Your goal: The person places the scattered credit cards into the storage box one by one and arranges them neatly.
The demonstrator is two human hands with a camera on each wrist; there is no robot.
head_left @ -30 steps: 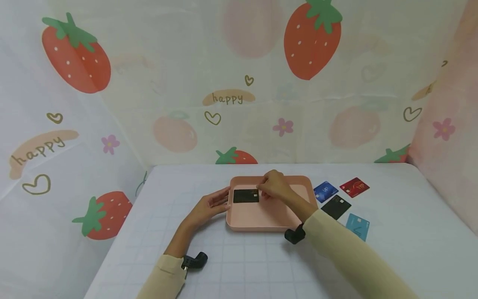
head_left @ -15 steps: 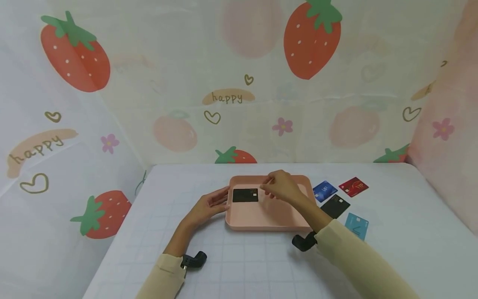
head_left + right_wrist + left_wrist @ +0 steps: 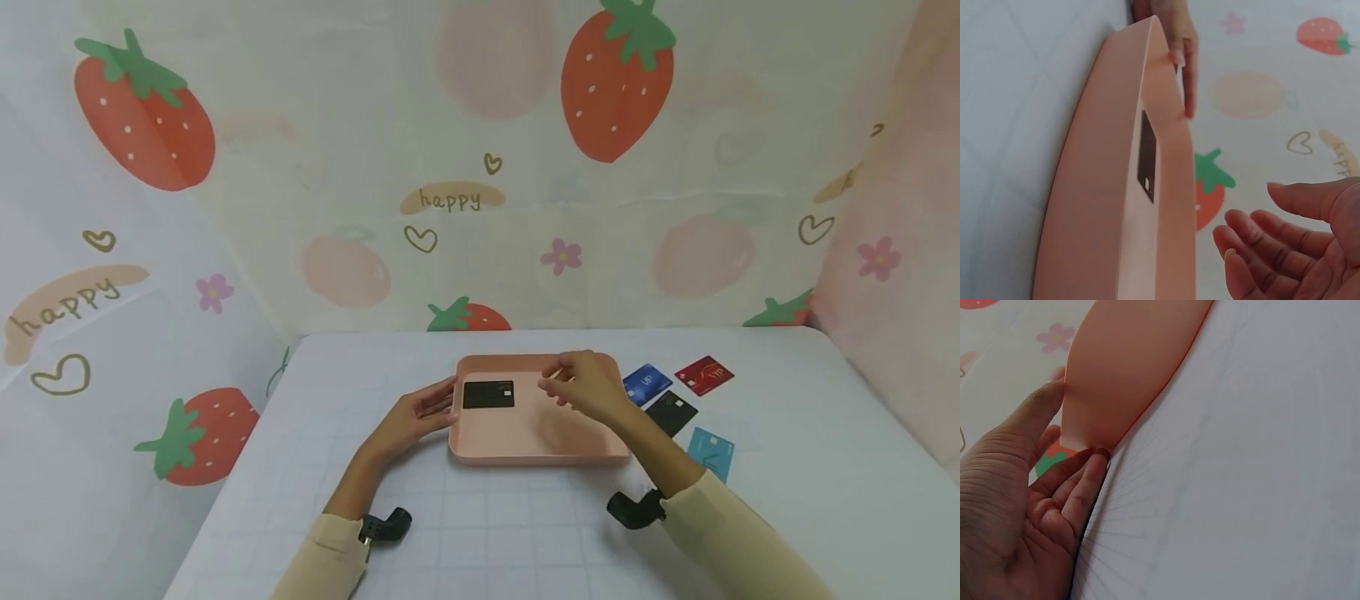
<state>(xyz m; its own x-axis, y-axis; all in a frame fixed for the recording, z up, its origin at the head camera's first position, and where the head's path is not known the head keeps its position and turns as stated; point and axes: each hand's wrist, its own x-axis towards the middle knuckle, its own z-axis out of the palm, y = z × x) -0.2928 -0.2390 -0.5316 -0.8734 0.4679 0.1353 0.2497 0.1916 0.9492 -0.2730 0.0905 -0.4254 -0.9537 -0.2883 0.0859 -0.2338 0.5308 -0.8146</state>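
Observation:
A shallow pink tray (image 3: 540,437) lies on the table with a black card (image 3: 489,394) flat inside it, near its left wall. My left hand (image 3: 408,421) touches the tray's left side, fingers and thumb spread along the outer wall and rim; the left wrist view shows its fingertips low at the tray's corner (image 3: 1088,428). Over the right half of the tray hovers my right hand (image 3: 588,387). In the right wrist view its fingers (image 3: 1272,250) are loosely bent, thumb apart, with nothing between them.
Right of the tray lie a blue card (image 3: 647,384), a red card (image 3: 705,376), a second black card (image 3: 671,413) and a light-blue card (image 3: 711,452). My right forearm passes close beside them. A strawberry-print cloth (image 3: 337,167) hangs behind the table.
My right hand has drawn away from the black card, rising and moving right, with its fingers loosening. The card stays in the tray, and my left hand keeps its place at the side.

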